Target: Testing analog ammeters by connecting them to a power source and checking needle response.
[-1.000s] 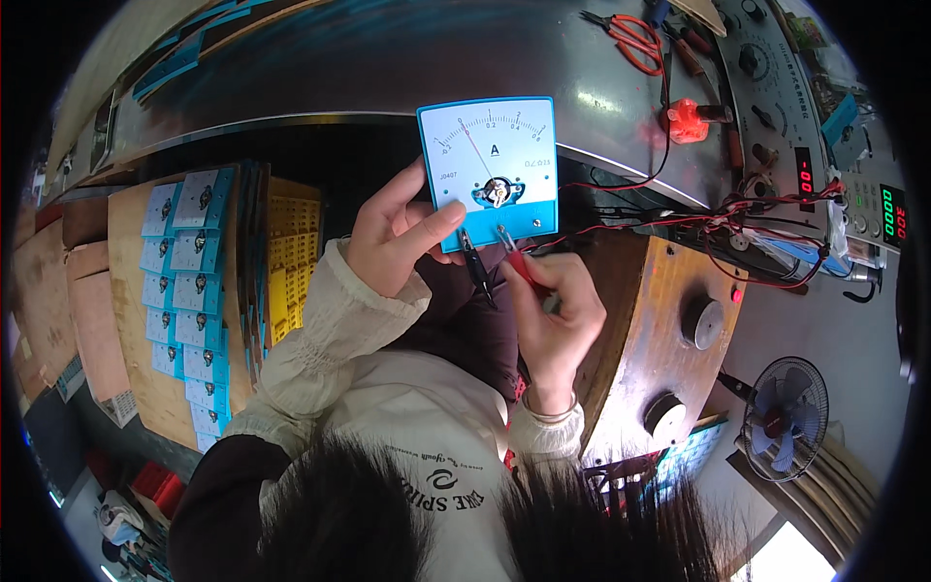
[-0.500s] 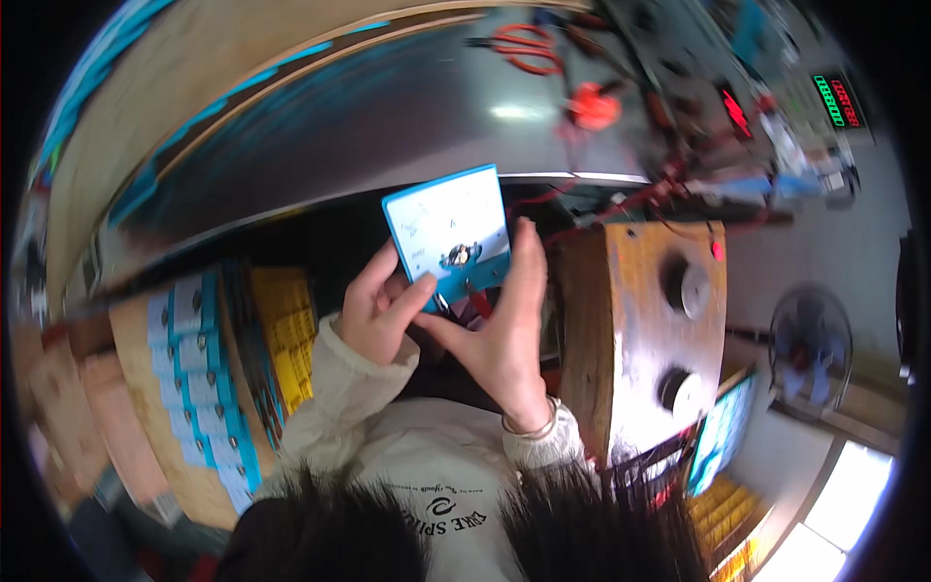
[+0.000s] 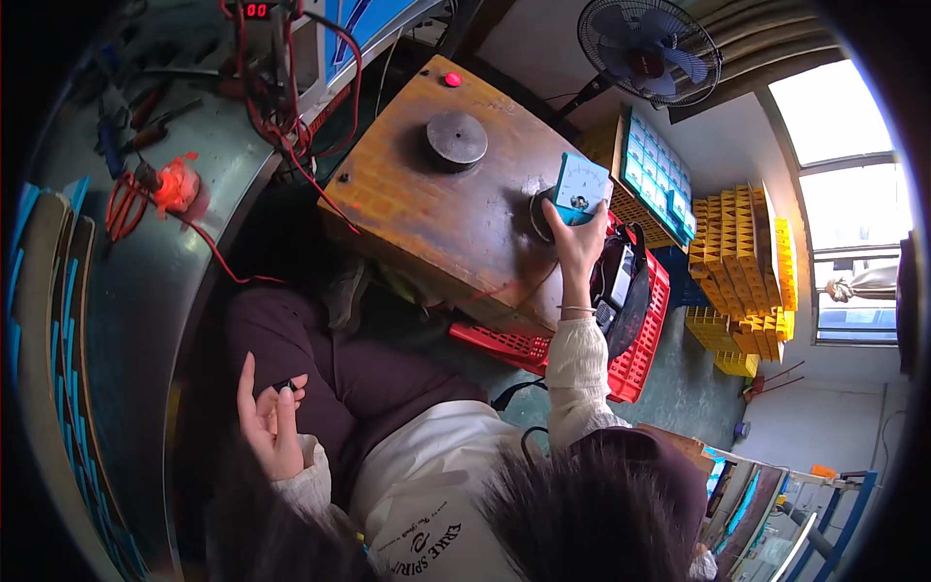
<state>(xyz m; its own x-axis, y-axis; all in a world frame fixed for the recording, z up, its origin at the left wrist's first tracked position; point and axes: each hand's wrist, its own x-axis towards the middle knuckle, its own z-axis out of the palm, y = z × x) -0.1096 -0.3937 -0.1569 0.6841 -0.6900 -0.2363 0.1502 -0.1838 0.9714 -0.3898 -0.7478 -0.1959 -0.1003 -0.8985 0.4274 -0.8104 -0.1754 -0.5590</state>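
My right hand (image 3: 578, 242) reaches out over the wooden box and grips a square panel meter (image 3: 582, 181) with a blue case and a white dial face. The meter is held at the far metal disc (image 3: 538, 215), which it and the hand partly cover; whether they touch cannot be made out. A second round metal disc (image 3: 457, 138) stands bare on the same wooden box (image 3: 417, 189). Over my lap, my left hand (image 3: 274, 427) has its index finger raised. Its thumb and other fingers close on a small black piece (image 3: 285, 386), too small to name.
On the metal bench (image 3: 155, 291) at left lie orange-handled scissors (image 3: 124, 206) and tools, with red wires hanging nearby. A red crate (image 3: 635, 359) holding a dark bag (image 3: 621, 281) stands beside the box. Beyond are a fan (image 3: 650, 53), more blue meters (image 3: 655, 170) and stacked yellow crates (image 3: 742, 252).
My view has turned right. The meter, earlier between both hands before me, is now in my right hand alone over the wooden box. My left hand has come away from it.
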